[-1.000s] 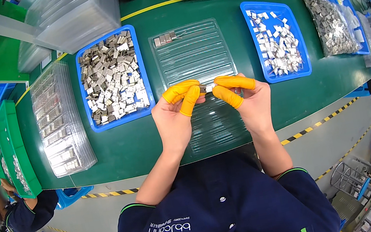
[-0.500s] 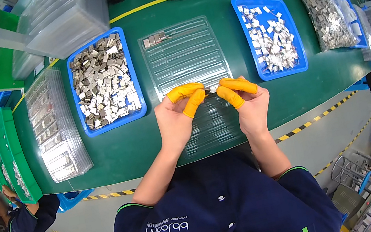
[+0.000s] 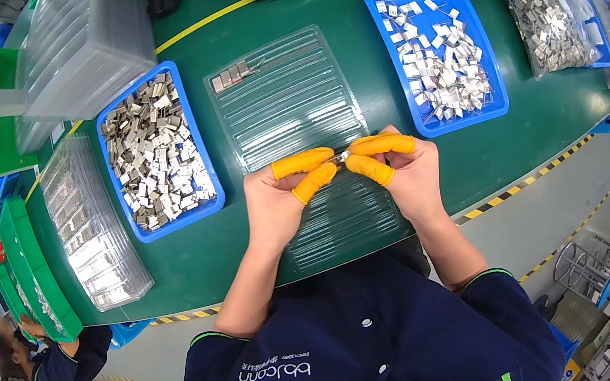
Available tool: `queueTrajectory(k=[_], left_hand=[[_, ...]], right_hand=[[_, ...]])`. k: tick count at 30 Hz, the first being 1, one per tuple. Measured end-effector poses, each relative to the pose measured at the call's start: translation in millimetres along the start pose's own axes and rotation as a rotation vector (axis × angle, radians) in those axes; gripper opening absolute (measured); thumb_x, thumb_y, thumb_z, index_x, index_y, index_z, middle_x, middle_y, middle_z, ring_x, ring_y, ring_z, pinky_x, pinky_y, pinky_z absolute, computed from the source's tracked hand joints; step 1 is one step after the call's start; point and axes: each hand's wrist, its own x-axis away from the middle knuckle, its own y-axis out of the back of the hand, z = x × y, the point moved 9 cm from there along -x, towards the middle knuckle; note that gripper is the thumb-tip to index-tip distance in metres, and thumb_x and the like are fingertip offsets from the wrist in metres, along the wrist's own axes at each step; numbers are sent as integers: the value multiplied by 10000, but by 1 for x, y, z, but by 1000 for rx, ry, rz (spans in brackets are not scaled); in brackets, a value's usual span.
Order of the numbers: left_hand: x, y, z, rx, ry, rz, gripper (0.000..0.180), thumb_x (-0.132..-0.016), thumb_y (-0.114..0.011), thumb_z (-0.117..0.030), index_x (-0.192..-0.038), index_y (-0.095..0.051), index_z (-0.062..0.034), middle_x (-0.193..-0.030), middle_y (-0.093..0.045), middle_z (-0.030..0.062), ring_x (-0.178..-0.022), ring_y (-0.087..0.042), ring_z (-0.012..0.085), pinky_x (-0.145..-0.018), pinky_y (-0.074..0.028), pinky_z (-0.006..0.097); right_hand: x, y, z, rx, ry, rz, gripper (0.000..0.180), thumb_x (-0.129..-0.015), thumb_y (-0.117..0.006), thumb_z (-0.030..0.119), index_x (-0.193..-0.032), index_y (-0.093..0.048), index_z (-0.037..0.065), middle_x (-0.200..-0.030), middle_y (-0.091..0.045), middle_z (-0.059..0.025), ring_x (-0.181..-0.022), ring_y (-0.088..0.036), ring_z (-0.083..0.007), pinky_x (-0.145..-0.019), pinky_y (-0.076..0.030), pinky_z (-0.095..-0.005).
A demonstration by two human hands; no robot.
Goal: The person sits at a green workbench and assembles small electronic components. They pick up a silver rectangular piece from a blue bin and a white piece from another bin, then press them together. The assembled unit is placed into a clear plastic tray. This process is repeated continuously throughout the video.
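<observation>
Ribbed clear tray (image 3: pixel 290 103) lies on the green bench (image 3: pixel 532 134) under and beyond both hands. Left hand (image 3: pixel 278 199) and right hand (image 3: pixel 404 173) pinch a small metal part (image 3: pixel 340 157) together between orange-capped fingertips (image 3: pixel 308 161).

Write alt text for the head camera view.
Two hands, the left hand and the right hand, pinch a small metal part between orange-capped fingertips above a ribbed clear tray on a green table. Blue bins of metal parts sit to the left and right.
</observation>
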Motion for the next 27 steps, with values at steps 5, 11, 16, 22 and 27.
queueTrajectory(k=[5, 11, 16, 22, 27], left_hand=[[1, -8, -8, -55, -58, 144, 193, -759, -699, 1, -948, -678, 36, -909, -675, 100, -817, -648, 155, -744, -532, 262], [10, -22, -6, 37, 22, 360, 180, -747, -691, 43, -926, -683, 36, -873, -679, 117, -790, -654, 163, -718, -537, 267], [20, -11, -20, 0, -50, 319, 183, -742, -690, 56, -925, -681, 41, -883, -674, 114, -802, -656, 174, -730, -540, 280], [31, 20, -20, 223, -91, 181, 187, -765, -675, 50, -951, -669, 51, -893, -668, 127, -797, -656, 177, -729, -547, 287], [34, 41, -25, 15, -247, -117, 442, -822, -644, -42, -1235, -497, 8, -1107, -605, 148, -974, -609, 201, -817, -511, 318]], right_hand=[[-2, -2, -4, 2, -174, 213, 270, -670, -765, -6, -930, -700, 18, -825, -637, -4, -675, -477, -47, -634, -410, -179], [12, -15, -2, -74, -332, 433, 331, -581, -787, -22, -899, -702, 22, -829, -620, 3, -688, -495, -69, -661, -418, -226], [15, -36, -4, -183, -346, 487, 333, -568, -767, -62, -888, -694, -3, -862, -591, -17, -700, -512, -93, -664, -430, -234], [8, -65, 11, -164, -258, 474, 270, -623, -743, -74, -880, -693, -10, -872, -597, -49, -776, -568, -137, -699, -477, -248], [-23, -83, 39, 357, 226, 388, 165, -713, -721, 12, -877, -703, 28, -852, -640, -52, -782, -573, -145, -735, -455, -262]])
